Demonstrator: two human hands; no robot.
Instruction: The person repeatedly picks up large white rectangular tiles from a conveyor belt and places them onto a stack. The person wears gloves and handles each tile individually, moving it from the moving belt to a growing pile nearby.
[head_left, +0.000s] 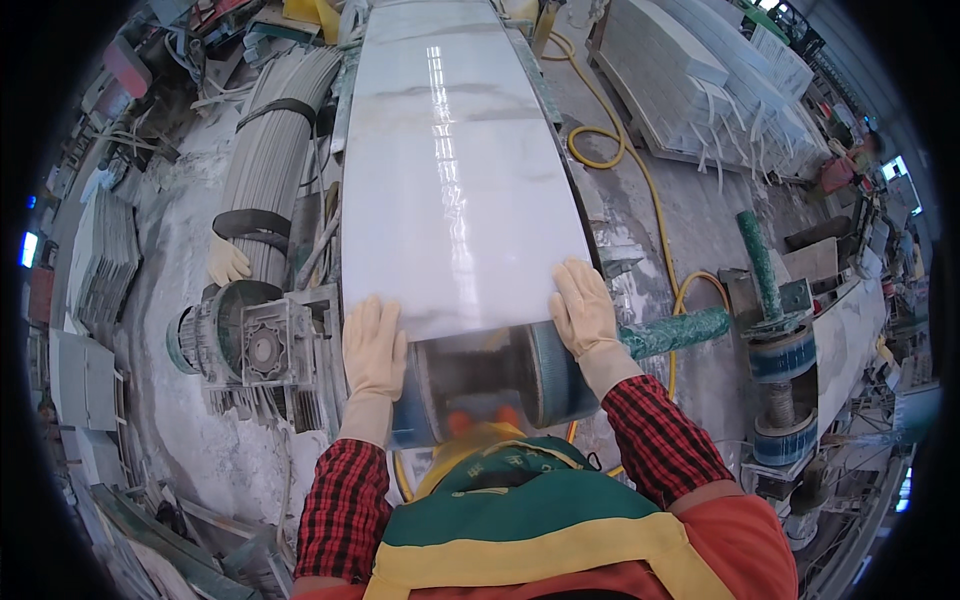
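Observation:
A long polished white stone slab with faint grey veins runs away from me over a roller conveyor. My left hand, in a cream rubber glove, rests with fingers stretched on the slab's near left corner. At the near right corner my right hand, gloved alike, lies with fingers out along the edge. Neither hand is closed around anything. Below the slab's near edge sits a blue-banded roller, partly hidden by my right hand and the slab.
A motor with gearbox stands left of the conveyor, beside strapped grey strips. Rightward are a green bar, a yellow hose, another blue-banded roller and stacked pale slabs. A spare glove lies near the motor.

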